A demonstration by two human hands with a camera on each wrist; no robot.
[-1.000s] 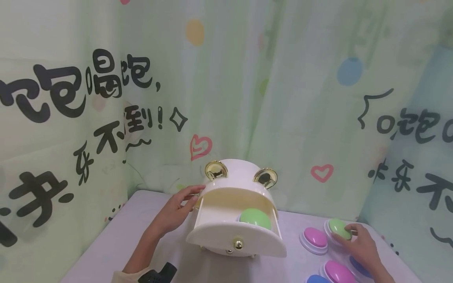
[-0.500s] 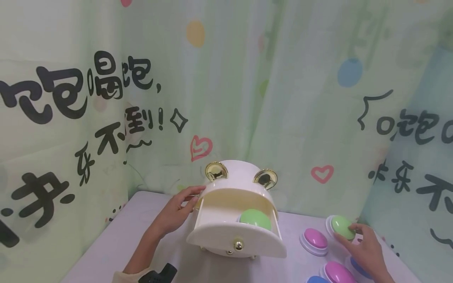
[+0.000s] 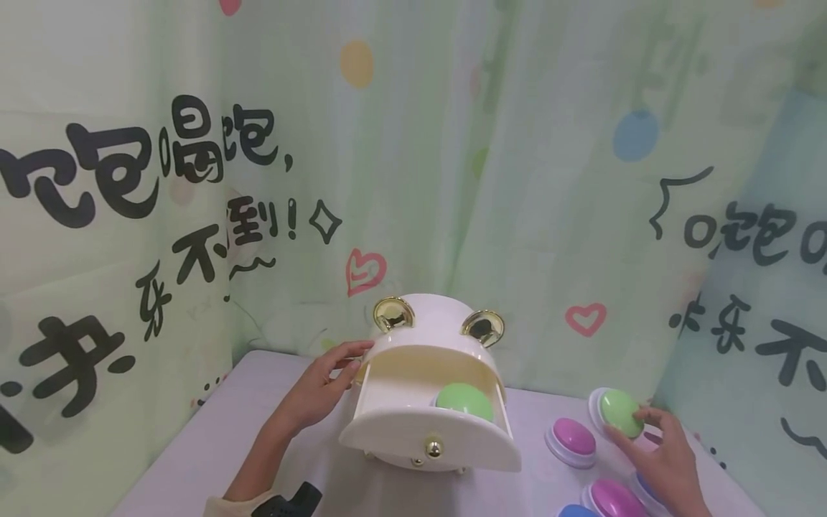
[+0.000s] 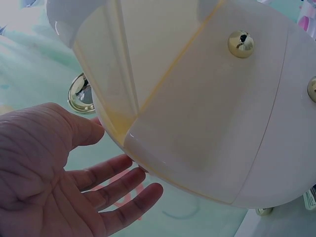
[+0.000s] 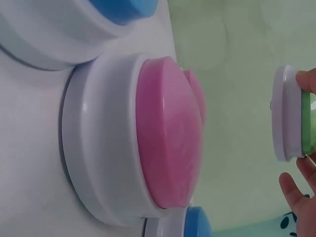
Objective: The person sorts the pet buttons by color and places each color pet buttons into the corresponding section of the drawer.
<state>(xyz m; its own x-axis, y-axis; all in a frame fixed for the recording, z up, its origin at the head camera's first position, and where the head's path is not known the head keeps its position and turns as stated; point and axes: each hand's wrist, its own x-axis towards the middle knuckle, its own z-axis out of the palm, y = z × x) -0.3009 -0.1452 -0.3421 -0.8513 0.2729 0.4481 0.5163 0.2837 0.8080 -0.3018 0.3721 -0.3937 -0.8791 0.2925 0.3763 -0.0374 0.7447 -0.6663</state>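
So the left arm (image 3: 266, 452) is being angled up toward the left side of the white box (image 3: 446, 316), the one with gold eyes (image 3: 393, 314), while the right arm (image 3: 694, 495) is being stretched in well off to the box's right.

The left hand (image 3: 319, 384) is being held pretty loose, fingers spread and a bit bent, with fingertips being rested against the box's left side. Over to the box's right, a green dome button (image 3: 622, 414) is being pinched by the right hand (image 3: 668, 449) between thumb and fingers, up off the table (image 3: 239, 402) going by the right wrist view, its white base being tipped partly toward the box.

Another green button (image 3: 465, 401) is being held in the box's pulled-out drawer (image 3: 429, 427), over by the right wall, so some room is being left beside it. A gap is also being left between the box and the nearest pink button (image 3: 573, 438). A second pink button (image 3: 615, 497) and two blue buttons (image 3: 578, 511) are being bunched nearer the camera, right of the box. The table's back edge is being bordered by the curtain (image 3: 536, 237) behind the box.
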